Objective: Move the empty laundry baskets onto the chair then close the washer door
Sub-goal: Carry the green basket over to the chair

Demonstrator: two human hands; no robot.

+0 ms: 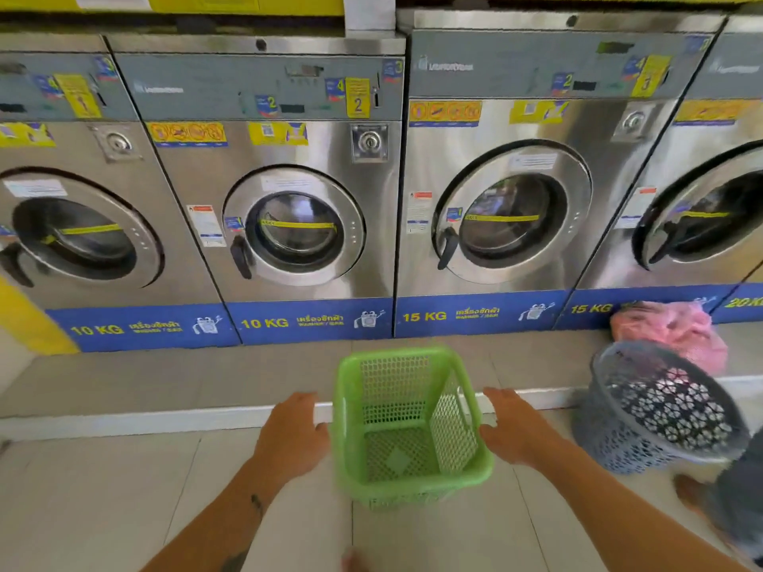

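Head view. The green basket (408,427) stands upright and empty on the tiled floor (103,468), near me and in front of the row of washers (289,225). My left hand (291,435) and right hand (510,431) flank its long sides, both spread wide and holding nothing; whether they touch the rim I cannot tell. The thin perforated plastic should be light, fairly stiff yet flexing under a squeeze, so I judge the thick rim the best hold. A grey round basket (660,410) leans tilted at the right, a pink bundle (673,330) beyond it. No chair shows.
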